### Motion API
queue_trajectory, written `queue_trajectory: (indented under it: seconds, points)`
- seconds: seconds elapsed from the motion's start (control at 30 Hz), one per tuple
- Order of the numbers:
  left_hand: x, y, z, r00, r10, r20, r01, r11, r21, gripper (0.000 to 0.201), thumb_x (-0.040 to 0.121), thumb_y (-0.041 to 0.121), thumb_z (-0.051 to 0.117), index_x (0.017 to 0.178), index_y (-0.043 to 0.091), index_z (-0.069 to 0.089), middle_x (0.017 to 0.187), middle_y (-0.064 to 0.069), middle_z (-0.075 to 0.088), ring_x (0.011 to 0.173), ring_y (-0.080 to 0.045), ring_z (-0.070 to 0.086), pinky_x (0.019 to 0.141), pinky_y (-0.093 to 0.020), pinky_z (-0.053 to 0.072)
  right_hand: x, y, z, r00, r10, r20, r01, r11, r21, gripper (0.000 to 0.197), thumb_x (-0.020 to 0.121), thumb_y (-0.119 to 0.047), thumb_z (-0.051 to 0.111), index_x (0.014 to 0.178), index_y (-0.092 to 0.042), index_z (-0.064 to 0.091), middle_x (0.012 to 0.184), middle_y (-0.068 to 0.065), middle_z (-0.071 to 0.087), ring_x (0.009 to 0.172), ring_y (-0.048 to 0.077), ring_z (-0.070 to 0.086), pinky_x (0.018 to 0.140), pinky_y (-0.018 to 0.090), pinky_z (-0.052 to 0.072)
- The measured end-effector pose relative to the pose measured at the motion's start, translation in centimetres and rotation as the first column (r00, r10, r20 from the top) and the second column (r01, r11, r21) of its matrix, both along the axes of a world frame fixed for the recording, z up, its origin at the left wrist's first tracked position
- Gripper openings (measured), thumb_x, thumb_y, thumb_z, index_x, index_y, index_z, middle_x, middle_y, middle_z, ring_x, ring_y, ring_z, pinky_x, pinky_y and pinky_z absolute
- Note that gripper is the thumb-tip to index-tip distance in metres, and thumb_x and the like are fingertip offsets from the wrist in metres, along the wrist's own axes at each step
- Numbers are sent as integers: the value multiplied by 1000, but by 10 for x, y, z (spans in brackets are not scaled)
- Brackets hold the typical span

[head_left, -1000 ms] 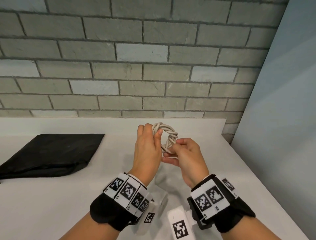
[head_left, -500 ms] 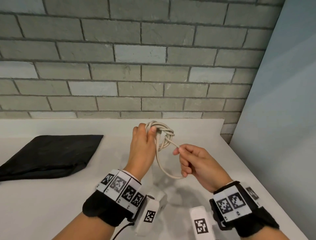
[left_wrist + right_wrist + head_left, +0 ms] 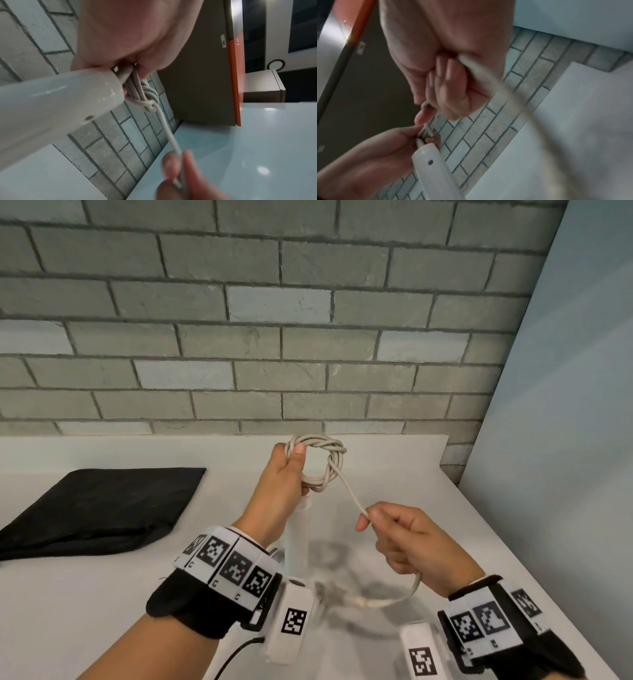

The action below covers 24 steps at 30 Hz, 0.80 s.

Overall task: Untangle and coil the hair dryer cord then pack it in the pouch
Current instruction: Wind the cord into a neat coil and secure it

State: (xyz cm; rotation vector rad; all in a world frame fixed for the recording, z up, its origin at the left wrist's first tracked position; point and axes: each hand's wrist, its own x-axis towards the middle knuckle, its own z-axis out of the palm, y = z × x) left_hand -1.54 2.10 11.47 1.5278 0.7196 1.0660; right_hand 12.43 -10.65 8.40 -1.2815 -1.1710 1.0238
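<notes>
My left hand point(image 3: 286, 474) grips a small coil of beige cord point(image 3: 323, 462) above the white table, thumb over the loops. One strand point(image 3: 352, 496) runs down and right from the coil to my right hand point(image 3: 394, 534), which pinches it and trails the slack below the wrist. The white hair dryer handle point(image 3: 51, 102) hangs under my left hand, with the cord point(image 3: 145, 97) bunched at its end. In the right wrist view my right fingers point(image 3: 447, 75) curl round the cord point(image 3: 481, 70), and the handle point(image 3: 435, 166) shows below. The black pouch point(image 3: 96, 508) lies flat at the left.
A grey brick wall point(image 3: 274, 337) backs the white table point(image 3: 85, 611). A pale blue panel point(image 3: 565, 440) closes off the right side. A black cable point(image 3: 236, 655) runs from my left wrist band.
My right hand has pulled a strand out of the coil, down and to the right, away from my left hand. The coil now shows as an open ring.
</notes>
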Motion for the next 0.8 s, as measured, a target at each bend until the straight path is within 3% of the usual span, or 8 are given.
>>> queue_trajectory:
  seconds: [0.17, 0.27, 0.43, 0.5, 0.57, 0.63, 0.7, 0.8]
  points:
    - [-2, -7, 1, 998, -54, -26, 55, 998, 40, 25, 97, 30, 35, 74, 23, 42, 65, 1, 48, 54, -7, 46, 43, -6, 35, -5, 7, -1, 918, 147, 369, -127, 989, -77, 23, 93, -23, 48, 82, -18, 67, 43, -12, 31, 43, 5, 24, 40, 14, 23]
    - [-2, -8, 1, 996, -85, -41, 86, 996, 35, 25, 96, 31, 36, 75, 20, 43, 66, -2, 46, 55, -9, 45, 45, -7, 36, -10, 22, -1, 884, 188, 428, -157, 982, -108, 22, 90, -24, 53, 79, -18, 70, 42, -11, 36, 43, 3, 32, 46, 10, 30]
    - [-4, -11, 3, 987, -148, -59, 148, 989, -9, 30, 95, 32, 38, 69, 19, 44, 61, -1, 43, 54, -10, 42, 45, -9, 37, -9, 49, 0, 826, 210, 523, -126, 973, -191, 26, 83, -40, 60, 65, -23, 70, 42, -7, 43, 41, 5, 35, 52, 18, 33]
    - [-5, -10, 4, 981, -184, -63, 181, 982, -43, 31, 95, 31, 38, 67, 19, 45, 57, 1, 46, 50, -7, 45, 46, -9, 38, -4, 58, 5, 831, 206, 517, -111, 972, -209, 24, 78, -37, 66, 66, -18, 70, 51, 5, 52, 44, 5, 39, 54, 18, 35]
    - [-7, -9, 6, 966, -250, -61, 245, 966, -78, 31, 96, 31, 38, 70, 18, 51, 57, 3, 57, 53, -7, 54, 58, -14, 42, 1, 68, 9, 845, 155, 512, -79, 983, -167, 14, 76, -25, 70, 73, -11, 68, 66, 14, 61, 54, 12, 45, 54, 20, 39]
    - [-7, -7, 4, 951, -288, -113, 282, 957, -66, 29, 96, 32, 38, 86, 14, 58, 78, -7, 65, 72, -13, 60, 74, -23, 45, 3, 75, 17, 819, 98, 565, -36, 992, -121, 3, 76, -8, 68, 74, -7, 65, 69, 12, 63, 56, 12, 49, 55, 19, 41]
    - [-6, -7, 4, 953, -261, -154, 262, 965, -20, 26, 96, 29, 37, 93, 13, 58, 84, -3, 61, 77, -5, 58, 70, -13, 44, 2, 80, 26, 814, 47, 580, -21, 998, -51, 11, 78, 0, 63, 68, -6, 63, 59, 3, 59, 50, 2, 48, 52, 13, 39]
    - [-2, -3, 0, 956, -144, -255, 173, 980, 95, 26, 96, 32, 35, 97, 14, 54, 95, -4, 56, 81, -11, 53, 66, -16, 39, 2, 81, 33, 952, 42, 304, -37, 999, -24, 24, 85, 1, 54, 63, -8, 58, 47, -5, 49, 42, 5, 37, 42, 14, 31]
